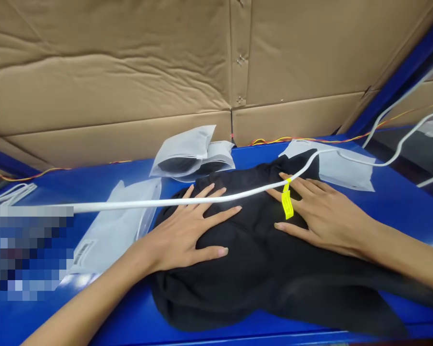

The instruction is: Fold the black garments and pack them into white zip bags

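Across a blue tabletop (406,206) spreads black fabric (238,278); white packets (185,144) lie around its far side. A left hand (180,233) and right hand (324,214) rest on the fabric, each grip spread wide, clasping nothing; a yellow label (287,205) hangs above it.

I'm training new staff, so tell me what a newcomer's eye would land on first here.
Likely the bright yellow tag right of centre, on the white cable that runs across the view in front of both hands. Next, the dark mass of black fabric on the blue table, with the left hand and right hand spread over it.
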Available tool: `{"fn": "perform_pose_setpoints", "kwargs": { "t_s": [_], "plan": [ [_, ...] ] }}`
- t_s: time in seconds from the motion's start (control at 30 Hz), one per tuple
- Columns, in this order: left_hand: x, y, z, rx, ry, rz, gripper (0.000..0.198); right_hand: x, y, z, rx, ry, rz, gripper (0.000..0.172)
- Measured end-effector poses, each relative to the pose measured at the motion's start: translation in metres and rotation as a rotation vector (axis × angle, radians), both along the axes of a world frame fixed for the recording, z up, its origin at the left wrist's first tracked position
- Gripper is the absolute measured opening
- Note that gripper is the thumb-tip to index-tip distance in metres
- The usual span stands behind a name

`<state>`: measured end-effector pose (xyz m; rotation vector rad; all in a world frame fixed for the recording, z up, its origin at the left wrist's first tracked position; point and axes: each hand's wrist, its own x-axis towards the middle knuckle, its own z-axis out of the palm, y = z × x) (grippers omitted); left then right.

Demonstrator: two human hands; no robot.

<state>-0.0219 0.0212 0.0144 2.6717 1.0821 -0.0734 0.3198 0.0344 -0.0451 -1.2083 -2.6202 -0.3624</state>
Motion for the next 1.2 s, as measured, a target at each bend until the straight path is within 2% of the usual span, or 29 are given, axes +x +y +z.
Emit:
{"fn": "perform_pose_setpoints", "kwargs": {
  "t_s": [0.1,0.3,0.37,0.57,0.67,0.8,0.87,0.97,1.1,1.2],
  "plan": [
    [0.000,0.000,0.000,0.005,-0.003,-0.008,0.076,0.000,-0.003,0.002,0.033,0.014,-0.020,0.068],
    [-0.001,0.000,0.000,-0.003,0.012,-0.014,0.076,-0.007,0.021,0.003,0.070,0.187,0.186,0.060],
    [0.000,0.001,-0.001,-0.006,0.008,-0.013,0.075,-0.012,0.032,0.003,0.107,0.207,0.210,0.057],
    [-0.001,0.003,-0.002,-0.022,0.031,0.005,0.075,-0.031,0.081,0.018,0.169,0.171,0.041,0.056],
    [-0.001,0.003,-0.002,-0.027,0.036,0.000,0.075,-0.042,0.112,0.026,0.096,0.102,-0.078,0.060],
    [-0.002,0.002,-0.001,-0.022,0.025,0.000,0.075,-0.052,0.139,0.017,-0.030,0.081,-0.117,0.051],
    [-0.001,0.003,-0.001,-0.024,0.018,-0.006,0.075,-0.052,0.144,0.009,-0.076,0.078,-0.105,0.044],
    [-0.001,0.003,-0.002,-0.034,0.021,-0.010,0.074,-0.049,0.146,0.001,-0.097,0.088,-0.072,0.044],
    [0.000,0.003,-0.003,-0.032,0.008,0.002,0.074,-0.048,0.147,0.001,-0.065,0.120,-0.010,0.052],
    [0.000,0.002,-0.003,-0.027,0.007,0.011,0.075,-0.059,0.153,0.006,-0.058,0.135,0.062,0.060]
  ]
}}
